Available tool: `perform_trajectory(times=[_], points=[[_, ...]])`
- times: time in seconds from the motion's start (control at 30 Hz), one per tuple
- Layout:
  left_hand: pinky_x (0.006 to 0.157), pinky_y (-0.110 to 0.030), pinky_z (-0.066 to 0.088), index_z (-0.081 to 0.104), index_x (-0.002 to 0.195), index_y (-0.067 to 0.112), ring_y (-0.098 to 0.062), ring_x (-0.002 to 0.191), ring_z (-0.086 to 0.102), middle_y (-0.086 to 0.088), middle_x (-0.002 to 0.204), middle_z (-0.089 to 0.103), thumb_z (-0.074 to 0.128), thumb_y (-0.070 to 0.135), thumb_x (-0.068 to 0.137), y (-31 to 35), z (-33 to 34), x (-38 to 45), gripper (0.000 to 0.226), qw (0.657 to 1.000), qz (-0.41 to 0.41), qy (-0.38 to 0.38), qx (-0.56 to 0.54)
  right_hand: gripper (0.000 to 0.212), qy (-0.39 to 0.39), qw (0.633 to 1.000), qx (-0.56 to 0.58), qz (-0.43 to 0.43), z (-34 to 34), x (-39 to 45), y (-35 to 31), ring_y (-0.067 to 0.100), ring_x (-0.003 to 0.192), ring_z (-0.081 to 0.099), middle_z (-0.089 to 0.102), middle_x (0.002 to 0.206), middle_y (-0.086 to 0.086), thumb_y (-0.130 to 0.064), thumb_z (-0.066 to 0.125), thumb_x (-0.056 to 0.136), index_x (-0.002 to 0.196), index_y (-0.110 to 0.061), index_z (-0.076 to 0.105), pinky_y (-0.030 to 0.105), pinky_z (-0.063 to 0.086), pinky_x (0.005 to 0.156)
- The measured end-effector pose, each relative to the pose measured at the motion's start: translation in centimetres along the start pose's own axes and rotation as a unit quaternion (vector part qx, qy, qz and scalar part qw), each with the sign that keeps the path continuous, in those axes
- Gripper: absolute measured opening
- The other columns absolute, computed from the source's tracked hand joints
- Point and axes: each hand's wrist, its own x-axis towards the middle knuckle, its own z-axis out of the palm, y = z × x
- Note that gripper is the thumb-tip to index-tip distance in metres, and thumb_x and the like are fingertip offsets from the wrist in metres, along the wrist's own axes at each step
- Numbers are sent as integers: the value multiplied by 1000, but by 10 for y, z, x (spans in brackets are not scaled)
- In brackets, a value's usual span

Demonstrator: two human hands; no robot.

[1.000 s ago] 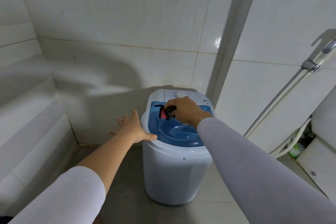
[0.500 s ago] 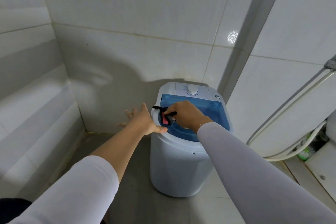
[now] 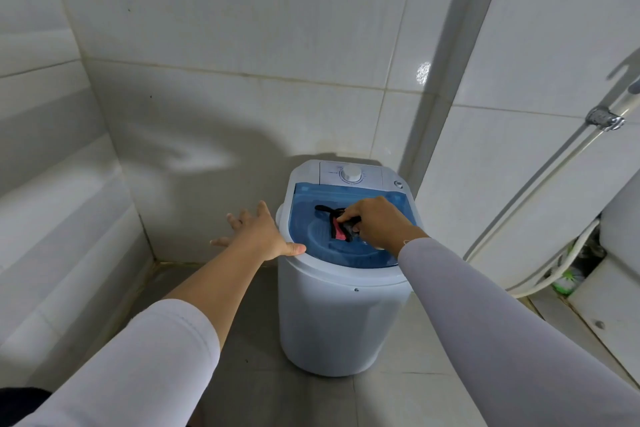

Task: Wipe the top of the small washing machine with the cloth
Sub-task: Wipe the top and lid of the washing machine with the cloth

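Mid-wipe: right hand (image 3: 375,224) gripping black-and-pink crumpled cloth (image 3: 337,227) on translucent blue lid of small white round washing machine (image 3: 341,315). Left hand (image 3: 259,236) spread flat, bracing rim (thumb on edge). Keep pressure even; cover lid edges, white dial panel (image 3: 350,173).

Head-worn view, angled down, near the washing machine (image 3: 341,308).

1. Glossy white ceramic wall tiles (image 3: 242,28) line the corner.
2. A white hose with a chrome metal fitting (image 3: 604,118) runs diagonally down the right wall.
3. Grey floor tiles (image 3: 311,399) lie below.
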Motion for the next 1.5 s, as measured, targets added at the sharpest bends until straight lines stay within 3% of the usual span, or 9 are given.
perform_trajectory(times=[0.43, 0.6, 0.67, 0.77, 0.9, 1.03, 1.23, 1.4, 1.5], points=[[112, -67, 14, -6, 153, 21, -36, 149, -5, -12, 162, -2, 70, 65, 68, 8, 1, -3, 123, 998, -8, 30, 48, 39, 7, 996, 3, 91, -18, -40, 50, 28, 104, 59, 64, 121, 9, -3, 50, 88, 118, -23, 64, 35, 49, 94], [112, -68, 14, -6, 153, 21, -37, 149, -4, -13, 162, 0, 71, 65, 66, 7, 5, 3, 124, 998, -8, 38, 51, 41, 17, 990, 39, 134, -20, -55, 69, 24, 65, 52, 63, 103, 11, 1, 44, 88, 113, -22, 67, 29, 49, 52], [112, -68, 15, -5, 153, 21, -37, 149, -3, -14, 161, 1, 72, 66, 65, 6, 6, 5, 126, 998, -11, 44, 53, 40, 18, 988, 45, 145, -21, -62, 74, 20, 57, 48, 61, 96, 8, 1, 43, 88, 110, -21, 68, 26, 44, 44], [113, -66, 15, -3, 153, 19, -38, 149, 0, -15, 161, 5, 71, 69, 63, 3, 10, 14, 127, 998, -5, 49, 49, 33, 8, 989, 11, 148, -29, -68, 77, 22, 72, 53, 67, 102, 9, -3, 47, 89, 110, -18, 67, 25, 44, 59], [118, -57, 16, 4, 153, 13, -37, 148, 12, -14, 160, 15, 70, 75, 58, -5, 14, 25, 131, 999, 0, 36, 20, 32, 33, 991, 26, 131, -43, -62, 66, 26, 79, 59, 67, 100, 9, -3, 46, 88, 106, -17, 68, 27, 48, 57], [119, -49, 22, 8, 153, 8, -34, 146, 21, -12, 160, 19, 70, 63, 71, -12, 14, 24, 116, 997, -3, 9, -82, 34, 41, 997, 36, 61, -46, -41, 33, 26, 96, 61, 67, 111, 11, -2, 50, 88, 114, -17, 65, 31, 51, 83], [117, -51, 25, 10, 153, 10, -36, 145, 23, -12, 159, 20, 66, 56, 79, -26, 21, 37, 103, 985, -33, 7, -171, 37, -7, 998, 35, -46, -23, -15, -30, 24, 107, 58, 64, 122, 5, -3, 50, 90, 119, -22, 62, 32, 46, 94], [111, -51, 34, 25, 149, 15, -36, 136, 39, -13, 150, 38, 69, 79, 52, -30, 25, 45, 124, 978, -19, -12, -207, 38, -53, 995, 2, -87, 3, -4, -56, 23, 106, 58, 65, 121, 5, -6, 51, 90, 122, -25, 61, 33, 46, 95], [114, -51, 29, 14, 151, 11, -37, 141, 30, -16, 154, 30, 71, 66, 66, -32, 26, 48, 117, 979, -29, 3, -201, 36, -63, 995, 10, -79, 5, -4, -54, 22, 106, 58, 65, 121, 4, -9, 55, 89, 122, -25, 62, 29, 44, 96]])
